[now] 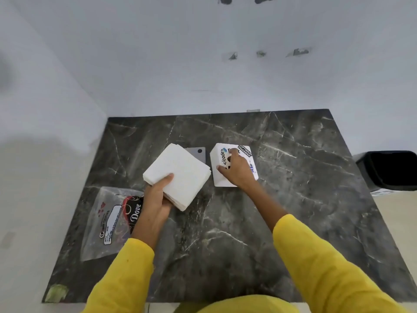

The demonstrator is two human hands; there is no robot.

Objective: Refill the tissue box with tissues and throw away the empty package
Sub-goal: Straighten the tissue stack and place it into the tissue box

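My left hand holds a thick square stack of white tissues just above the dark marble table, thumb on top. To its right stands the white tissue box, covered in stickers. My right hand rests on top of the box, fingers gripping it and one fingertip at its round opening. The empty clear plastic package, printed with "Dove", lies flat on the table at the left, beside my left wrist.
A grey flat plate with a dark hole lies behind the tissues, between stack and box. A black bin stands past the table's right edge. White walls close the back and left. A greenish scrap sits at the front left corner.
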